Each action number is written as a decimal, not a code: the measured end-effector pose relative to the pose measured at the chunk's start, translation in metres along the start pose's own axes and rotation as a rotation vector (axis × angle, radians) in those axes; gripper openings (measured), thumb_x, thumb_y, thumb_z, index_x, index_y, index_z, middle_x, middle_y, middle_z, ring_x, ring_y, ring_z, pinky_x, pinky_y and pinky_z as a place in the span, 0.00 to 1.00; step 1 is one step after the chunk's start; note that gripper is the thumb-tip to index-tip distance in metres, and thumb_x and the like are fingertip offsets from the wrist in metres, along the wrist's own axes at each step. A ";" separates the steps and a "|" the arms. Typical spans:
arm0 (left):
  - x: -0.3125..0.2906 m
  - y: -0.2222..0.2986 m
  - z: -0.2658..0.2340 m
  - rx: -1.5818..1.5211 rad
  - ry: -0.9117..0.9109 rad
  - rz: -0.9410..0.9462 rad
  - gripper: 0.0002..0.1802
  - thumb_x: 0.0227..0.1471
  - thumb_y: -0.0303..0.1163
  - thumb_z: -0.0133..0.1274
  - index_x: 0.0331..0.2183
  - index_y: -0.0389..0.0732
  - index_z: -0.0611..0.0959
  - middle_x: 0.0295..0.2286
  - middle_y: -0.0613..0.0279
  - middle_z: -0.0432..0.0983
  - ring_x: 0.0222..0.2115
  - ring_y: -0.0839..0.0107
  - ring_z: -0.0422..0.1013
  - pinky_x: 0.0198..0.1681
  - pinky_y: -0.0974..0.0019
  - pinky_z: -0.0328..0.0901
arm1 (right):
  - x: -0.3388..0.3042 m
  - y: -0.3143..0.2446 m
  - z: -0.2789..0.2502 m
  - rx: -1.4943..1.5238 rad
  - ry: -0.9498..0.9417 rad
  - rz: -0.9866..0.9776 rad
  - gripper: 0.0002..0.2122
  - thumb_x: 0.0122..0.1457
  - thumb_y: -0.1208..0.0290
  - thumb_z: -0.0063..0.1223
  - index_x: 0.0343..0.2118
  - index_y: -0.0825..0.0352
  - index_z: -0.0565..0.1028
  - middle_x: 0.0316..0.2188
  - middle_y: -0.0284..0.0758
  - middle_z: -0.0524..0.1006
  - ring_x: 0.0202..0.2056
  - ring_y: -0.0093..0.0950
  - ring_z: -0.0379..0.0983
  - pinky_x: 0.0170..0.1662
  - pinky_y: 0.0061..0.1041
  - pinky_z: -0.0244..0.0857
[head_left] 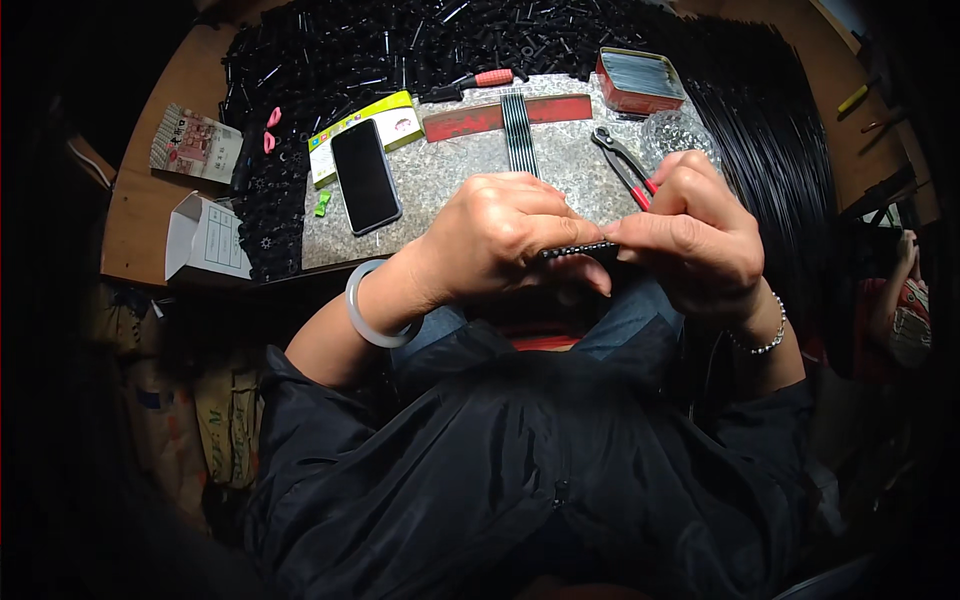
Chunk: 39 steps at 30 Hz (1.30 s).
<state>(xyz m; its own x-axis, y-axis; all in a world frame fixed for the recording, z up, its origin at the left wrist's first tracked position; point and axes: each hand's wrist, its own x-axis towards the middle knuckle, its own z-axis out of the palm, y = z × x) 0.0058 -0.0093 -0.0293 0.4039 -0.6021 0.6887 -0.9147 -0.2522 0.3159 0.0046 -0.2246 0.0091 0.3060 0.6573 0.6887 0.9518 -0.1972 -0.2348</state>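
Short black beaded strip (pixel 578 248): held level above the lap, just before the surface (pixel 440 190) edge. Left hand (pixel 500 235): knuckles up, grip pinching the strip's left end. Right hand (pixel 690 235): grip pinching its right end. Red tin (pixel 640 82): far right, holding flat grey pieces

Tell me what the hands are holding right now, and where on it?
Both hands pinch one thin black beaded strip: left hand fingers on its left end, right hand fingers on its right end.

Thin black beaded strip (pixel 578 249), level, mid-air
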 end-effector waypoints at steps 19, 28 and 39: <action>-0.047 -0.115 0.021 0.403 -0.682 -0.005 0.58 0.29 0.69 0.53 0.57 0.43 0.60 0.59 0.51 0.49 0.61 0.53 0.42 0.60 0.45 0.43 | -0.048 0.002 0.112 0.748 0.082 0.642 0.27 0.42 0.74 0.67 0.46 0.67 0.67 0.33 0.31 0.73 0.35 0.20 0.68 0.43 0.21 0.62; -0.049 -0.085 0.068 0.323 -0.424 -0.261 0.56 0.33 0.69 0.51 0.54 0.37 0.59 0.58 0.49 0.48 0.60 0.44 0.36 0.59 0.38 0.34 | -0.078 -0.012 0.093 0.601 1.092 0.580 0.11 0.63 0.61 0.38 0.26 0.60 0.60 0.18 0.26 0.58 0.23 0.19 0.55 0.40 0.28 0.59; -0.028 0.087 0.036 0.636 -0.408 -0.401 0.04 0.45 0.24 0.42 0.21 0.39 0.70 0.20 0.56 0.69 0.25 0.63 0.71 0.58 0.49 0.51 | -0.114 -0.076 0.002 1.194 1.074 0.693 0.24 0.61 0.46 0.32 0.39 0.67 0.68 0.40 0.37 0.71 0.42 0.30 0.66 0.49 0.34 0.59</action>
<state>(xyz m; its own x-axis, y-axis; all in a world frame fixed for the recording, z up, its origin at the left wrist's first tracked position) -0.0860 -0.0419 -0.0444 0.7732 -0.5710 0.2759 -0.5882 -0.8084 -0.0246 -0.1023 -0.2835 -0.0527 0.9597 -0.1383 0.2445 0.2679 0.7125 -0.6485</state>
